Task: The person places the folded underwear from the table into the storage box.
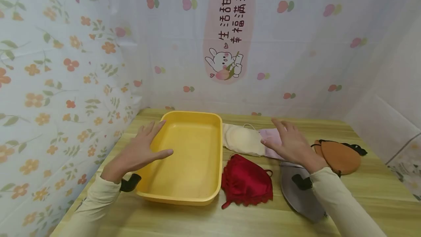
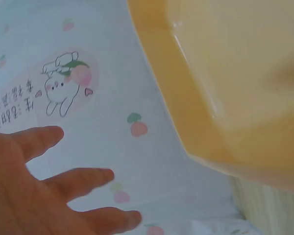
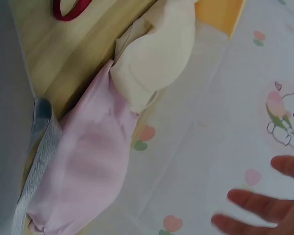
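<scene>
My left hand [image 1: 139, 153] hovers over the left side of a yellow plastic tray [image 1: 190, 153], fingers spread and holding nothing. Over the bras on the right, my right hand [image 1: 294, 147] is also raised, its fingers apart and its palm free. A folded red satin bra [image 1: 248, 180] with lace trim lies beside the tray. Behind it are a cream bra [image 1: 241, 140] and a pale pink bra [image 3: 88, 152], the latter partly hidden by my right hand in the head view. A grey bra [image 1: 302, 204] lies under my right wrist, and an orange-brown bra [image 1: 342, 156] with black trim lies farther right.
All of this lies on a wood-grain table [image 1: 164, 218]. White printed cloth hangs behind it, with a rabbit picture [image 1: 225, 63], and floral cloth [image 1: 62, 94] hangs along the left. Small black devices are strapped to both wrists.
</scene>
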A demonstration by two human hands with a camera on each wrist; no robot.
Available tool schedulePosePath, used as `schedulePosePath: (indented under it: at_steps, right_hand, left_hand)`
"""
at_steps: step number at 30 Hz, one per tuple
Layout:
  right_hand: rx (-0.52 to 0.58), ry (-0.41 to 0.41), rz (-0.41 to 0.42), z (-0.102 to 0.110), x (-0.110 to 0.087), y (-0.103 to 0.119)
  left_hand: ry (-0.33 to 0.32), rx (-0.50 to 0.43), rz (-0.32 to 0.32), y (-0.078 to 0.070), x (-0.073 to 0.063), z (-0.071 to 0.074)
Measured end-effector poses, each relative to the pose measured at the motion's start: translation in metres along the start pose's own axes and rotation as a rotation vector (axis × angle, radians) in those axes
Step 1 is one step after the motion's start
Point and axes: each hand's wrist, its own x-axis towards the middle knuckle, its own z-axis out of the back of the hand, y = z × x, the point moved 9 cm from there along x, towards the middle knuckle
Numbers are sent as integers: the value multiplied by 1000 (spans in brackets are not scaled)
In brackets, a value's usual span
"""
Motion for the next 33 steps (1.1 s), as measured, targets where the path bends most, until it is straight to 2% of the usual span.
schedulePosePath:
  at_steps: [8, 14, 19, 24, 28, 33]
  right_hand:
    - [128, -9, 125, -2, -7, 24]
    - [309, 24, 160, -10, -12, 40]
    - [417, 119, 131, -22, -12, 48]
    - [466, 214, 125, -38, -12, 52]
    - [443, 255, 144, -51, -14, 57]
    - [400, 305, 109, -69, -21, 60]
  left_hand:
    - [-95, -151, -89, 9, -22, 6]
    - [-102, -269, -172, 13, -37, 2]
    - [-63, -335, -157, 19, -45, -7]
    - [-17, -390, -136, 26, -48, -19]
    - [-1, -407, -106, 32, -54, -23]
    - [12, -430, -93, 37, -58, -23]
